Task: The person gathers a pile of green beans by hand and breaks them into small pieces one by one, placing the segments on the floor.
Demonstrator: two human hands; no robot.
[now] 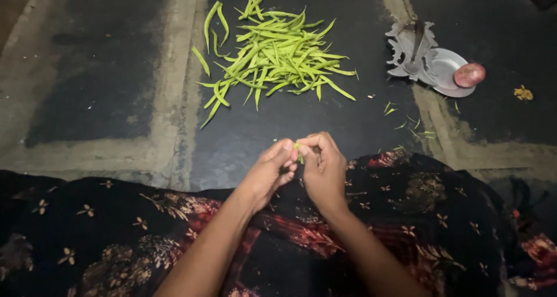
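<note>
Both hands pinch one small green bean piece (299,152) between them, left hand (268,172) and right hand (324,168) closed on it, above the dark flowered cloth (116,239). Beyond it lies a heap of slender green beans (272,56); to the heap's right, a shiny metal plate (444,71) holds a round reddish onion (469,75).

Bare dark stone floor (301,126) lies open ahead; the heap of long green bean pods (272,56) blocks farther forward, the round steel plate (444,71) far right.

Dim, soft focus, shadowed edges
</note>
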